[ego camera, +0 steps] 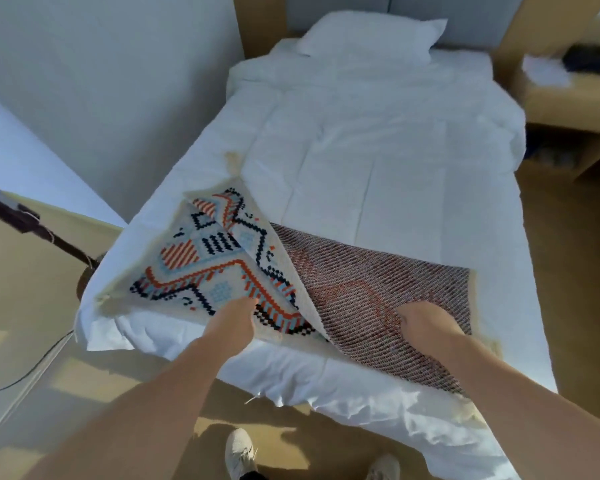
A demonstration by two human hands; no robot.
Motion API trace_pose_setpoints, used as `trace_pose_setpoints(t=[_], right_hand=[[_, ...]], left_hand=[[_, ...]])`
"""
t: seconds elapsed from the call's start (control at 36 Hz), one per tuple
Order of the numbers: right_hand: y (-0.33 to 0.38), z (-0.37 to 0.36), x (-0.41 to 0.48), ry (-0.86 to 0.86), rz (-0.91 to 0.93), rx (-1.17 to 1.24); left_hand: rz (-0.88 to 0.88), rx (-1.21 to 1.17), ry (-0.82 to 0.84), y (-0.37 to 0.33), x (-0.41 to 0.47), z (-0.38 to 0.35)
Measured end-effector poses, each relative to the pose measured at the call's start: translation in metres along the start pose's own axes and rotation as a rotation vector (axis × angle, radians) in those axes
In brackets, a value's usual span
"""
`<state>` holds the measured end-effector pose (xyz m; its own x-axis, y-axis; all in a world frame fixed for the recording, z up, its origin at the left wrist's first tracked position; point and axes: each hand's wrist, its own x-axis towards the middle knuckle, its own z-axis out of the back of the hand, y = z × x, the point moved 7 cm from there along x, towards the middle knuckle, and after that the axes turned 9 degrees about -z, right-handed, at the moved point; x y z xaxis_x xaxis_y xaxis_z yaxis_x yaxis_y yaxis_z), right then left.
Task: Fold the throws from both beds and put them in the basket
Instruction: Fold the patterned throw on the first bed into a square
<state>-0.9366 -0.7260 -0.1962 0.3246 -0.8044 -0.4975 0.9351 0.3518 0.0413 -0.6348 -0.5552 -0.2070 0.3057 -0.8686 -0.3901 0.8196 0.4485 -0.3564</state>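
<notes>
I see the throw (361, 289) lying across the near end of the bed (378, 150), long axis left to right. My left hand (236, 318) pinches its patterned fold at the near edge, fingers curled into the cloth. My right hand (426, 322) grips the dark reverse side, fingertips buried in fabric. The turned-over flap peaks toward the far left.

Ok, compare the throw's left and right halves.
The left half shows its bright patterned face; the right half shows its dark back. The left half is creased; the right half lies flatter. Both rest on the bed, gripped by the left hand and right hand.
</notes>
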Motion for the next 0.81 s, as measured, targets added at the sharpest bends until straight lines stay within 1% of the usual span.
trace_pose_setpoints(t=[0.17, 0.31, 0.44, 0.61, 0.69, 0.81], right_hand=[[0.083, 0.008, 0.008, -0.045, -0.037, 0.066], [0.172, 0.006, 0.015, -0.042, 0.011, 0.049], [0.243, 0.011, 0.019, -0.059, 0.070, 0.037], [0.270, 0.016, 0.052, -0.047, 0.075, 0.025], [0.277, 0.022, 0.079, -0.042, 0.092, 0.044], [0.286, 0.023, 0.111, 0.010, 0.074, 0.064]], left_hand=[[-0.044, -0.049, -0.033, 0.079, -0.003, 0.054], [-0.083, 0.027, -0.085, 0.135, -0.005, 0.099], [-0.095, 0.017, -0.105, 0.177, 0.006, 0.130], [-0.088, 0.057, -0.043, 0.196, 0.038, 0.149], [-0.102, 0.068, -0.044, 0.199, 0.054, 0.155], [-0.142, 0.124, -0.049, 0.197, 0.073, 0.163]])
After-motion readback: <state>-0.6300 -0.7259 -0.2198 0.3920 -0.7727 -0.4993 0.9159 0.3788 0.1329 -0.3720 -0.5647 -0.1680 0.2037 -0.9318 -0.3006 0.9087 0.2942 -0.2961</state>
